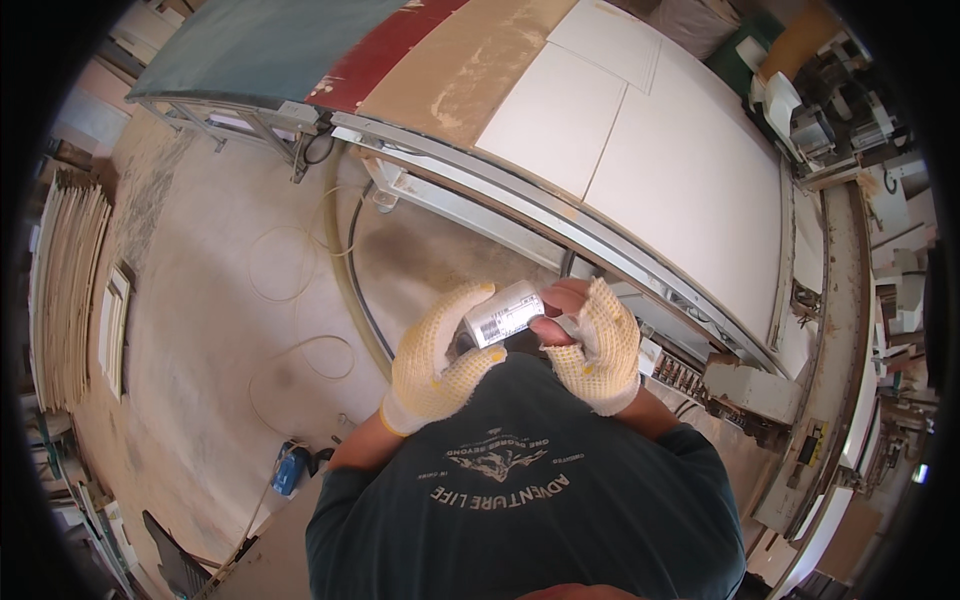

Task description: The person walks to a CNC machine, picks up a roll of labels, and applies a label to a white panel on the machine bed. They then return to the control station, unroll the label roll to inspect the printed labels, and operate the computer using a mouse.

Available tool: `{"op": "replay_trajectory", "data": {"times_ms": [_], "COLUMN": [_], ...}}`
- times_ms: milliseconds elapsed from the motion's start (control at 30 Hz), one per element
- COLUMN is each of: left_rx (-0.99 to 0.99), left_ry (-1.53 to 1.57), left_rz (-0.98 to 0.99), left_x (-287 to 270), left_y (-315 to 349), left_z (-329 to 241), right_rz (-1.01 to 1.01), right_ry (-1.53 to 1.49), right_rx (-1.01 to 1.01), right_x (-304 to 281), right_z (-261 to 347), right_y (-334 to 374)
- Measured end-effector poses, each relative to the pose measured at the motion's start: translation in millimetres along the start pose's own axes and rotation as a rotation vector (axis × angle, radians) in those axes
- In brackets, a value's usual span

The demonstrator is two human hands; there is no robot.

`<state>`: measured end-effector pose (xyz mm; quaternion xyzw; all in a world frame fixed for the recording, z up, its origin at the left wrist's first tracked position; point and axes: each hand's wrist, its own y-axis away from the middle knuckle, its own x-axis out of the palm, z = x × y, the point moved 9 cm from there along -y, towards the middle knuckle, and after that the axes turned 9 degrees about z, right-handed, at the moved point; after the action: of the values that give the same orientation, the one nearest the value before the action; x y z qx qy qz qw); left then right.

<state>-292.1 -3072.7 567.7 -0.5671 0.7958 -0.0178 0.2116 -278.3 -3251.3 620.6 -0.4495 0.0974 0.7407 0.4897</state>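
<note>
In front of my chest, a small white roll of labels (504, 314) with a printed barcode face lies tilted between my two hands. My left hand (436, 352), in a cream knitted glove with yellow fingertips, is wrapped round the roll's left end, thumb below and fingers above. The glove on my right hand (600, 348) leaves the fingertips bare. Its thumb and fingers close on the right end of the roll, at the edge of the printed label. The roll's underside and its left end are hidden by the left glove.
Ahead stands a long machine table (560, 205) bearing white panels (690, 170), a tan board (440, 75) and a dark red strip (385, 50). Hoses and thin cords (350, 270) trail over the floor. Stacked boards (70, 290) stand at left; a blue tool (290, 468) lies lower left.
</note>
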Motion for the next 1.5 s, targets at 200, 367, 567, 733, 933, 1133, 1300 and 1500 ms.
{"op": "replay_trajectory", "data": {"times_ms": [200, 367, 567, 733, 933, 1133, 1300, 1500], "left_rx": [0.023, -0.034, -0.123, -0.332, -0.397, -0.455, -0.482, -0.497], "left_ry": [0.018, 0.185, 0.251, 0.278, 0.146, 0.037, 0.178, 0.32], "left_rz": [-0.114, -0.213, -0.233, -0.135, -0.037, -0.013, 0.011, 0.137], "left_x": [-24, -22, -65, -105, -155, -202, -227, -263], "left_y": [17, 33, 26, 12, -34, -78, -113, -152], "left_z": [7, 21, 37, 39, 33, 54, 81, 112], "right_rz": [0.259, 0.368, 0.54, 0.449, 0.528, 0.521, 0.573, 0.463], "right_ry": [-0.681, -1.162, -1.089, -0.604, -0.136, -0.009, -0.15, -0.074], "right_rx": [0.186, 0.377, 0.313, -0.122, -0.558, -0.671, -0.515, -0.499], "right_x": [42, 80, 107, 91, 78, 86, 97, 92], "right_z": [-4, -4, -3, 21, 44, 35, 12, 11], "right_y": [-10, -12, -61, -140, -218, -271, -318, -367]}}
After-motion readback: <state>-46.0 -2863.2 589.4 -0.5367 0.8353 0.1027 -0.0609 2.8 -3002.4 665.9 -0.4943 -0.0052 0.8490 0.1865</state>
